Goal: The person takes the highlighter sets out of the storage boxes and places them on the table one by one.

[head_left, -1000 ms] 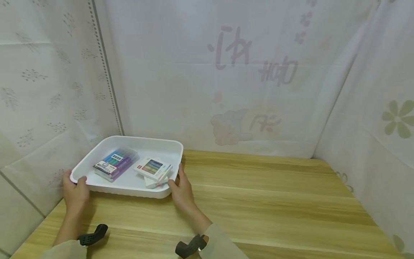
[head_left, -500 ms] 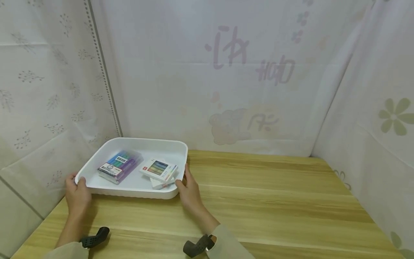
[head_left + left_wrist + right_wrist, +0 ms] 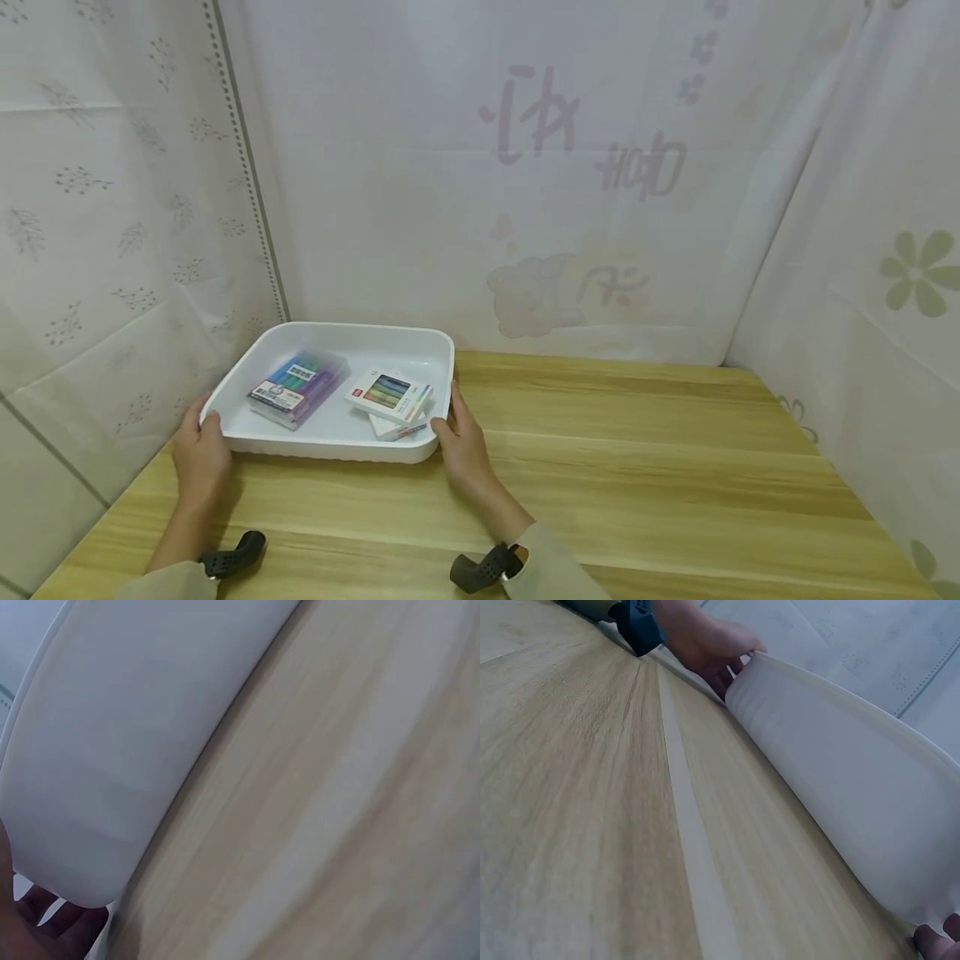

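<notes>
A white plastic tray (image 3: 322, 452) is held at its two near corners. My left hand (image 3: 201, 457) grips the left corner, thumb over the rim; in the left wrist view its curled fingers (image 3: 82, 924) reach around the tray's outer wall. My right hand (image 3: 467, 452) grips the right corner, its thumb at the rim and fingers along the outer side. Inside the tray lies a clear case of coloured pens (image 3: 296, 387). Beside it, a white box with a coloured window (image 3: 390, 397) lies across another white box (image 3: 392, 428), which is partly hidden.
The wood-grain table (image 3: 637, 467) extends to the right of the tray. A patterned curtain (image 3: 420, 183) hangs behind it, and another one (image 3: 97, 250) borders the left side, near my left hand. Black straps (image 3: 234, 557) are on both wrists.
Both hands and the tray have shifted right along the table, with the pen case and boxes riding inside. The hold on both corners stays the same.
</notes>
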Demonstrator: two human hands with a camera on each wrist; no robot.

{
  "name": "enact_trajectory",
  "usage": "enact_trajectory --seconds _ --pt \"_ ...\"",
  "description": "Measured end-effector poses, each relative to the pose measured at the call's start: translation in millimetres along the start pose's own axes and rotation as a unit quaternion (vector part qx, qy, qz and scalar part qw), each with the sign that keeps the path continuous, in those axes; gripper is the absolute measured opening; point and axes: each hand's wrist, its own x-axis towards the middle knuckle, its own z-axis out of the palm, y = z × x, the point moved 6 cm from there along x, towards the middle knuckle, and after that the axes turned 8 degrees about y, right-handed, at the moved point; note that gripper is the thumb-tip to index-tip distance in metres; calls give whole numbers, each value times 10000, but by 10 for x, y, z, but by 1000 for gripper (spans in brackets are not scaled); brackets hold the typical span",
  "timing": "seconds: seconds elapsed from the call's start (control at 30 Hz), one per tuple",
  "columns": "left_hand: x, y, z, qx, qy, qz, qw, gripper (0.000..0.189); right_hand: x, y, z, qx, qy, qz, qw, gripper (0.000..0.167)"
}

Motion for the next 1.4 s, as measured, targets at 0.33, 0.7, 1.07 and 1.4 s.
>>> enact_trajectory --seconds 0.33,0.7,1.07,1.4 --pt "-114 16 121 -413 65 -129 9990 55 -16 35 -151 -219 -43 -30 9997 71" --pt "-200 60 236 -822 -238 -256 9960 54 -17 54 -346 -371 76 -68 9993 70" --pt "-313 117 322 -668 -412 -289 9965 53 -27 73 -532 -327 129 -163 9993 68" --pt "-407 194 383 -769 -606 -75 9952 52 -39 88 -646 -402 170 -237 9988 66"
